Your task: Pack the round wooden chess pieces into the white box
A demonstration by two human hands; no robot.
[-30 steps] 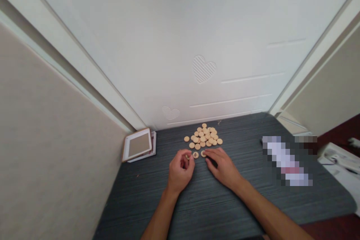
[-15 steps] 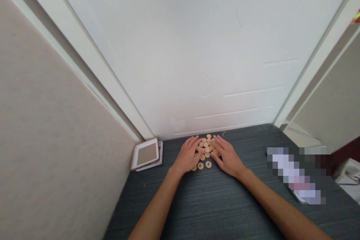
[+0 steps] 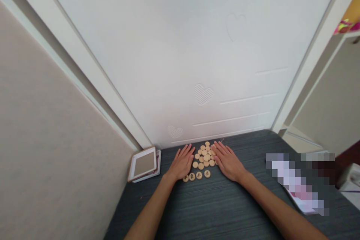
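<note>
Several round wooden Chinese chess pieces (image 3: pixel 206 157) lie in a loose heap near the back edge of the dark table. In front of the heap is a short row of pieces (image 3: pixel 199 175) with dark characters facing up. My left hand (image 3: pixel 181 163) rests flat at the heap's left side, fingers stretched out, its wrist side close to the leftmost piece of the row. On the right, my right hand (image 3: pixel 227 159) lies flat with fingers stretched, touching or covering pieces at the heap's right edge. Neither hand grips anything.
A framed tablet-like object (image 3: pixel 144 163) lies on a white item at the table's left edge. A blurred-out object (image 3: pixel 298 187) lies on the right of the dark table (image 3: pixel 202 210). A white panel (image 3: pixel 157 63) with heart reliefs rises behind.
My left hand has moved left, off the heap, uncovering more pieces and another piece of the row. My right hand stays beside the heap. The view has shifted slightly.
</note>
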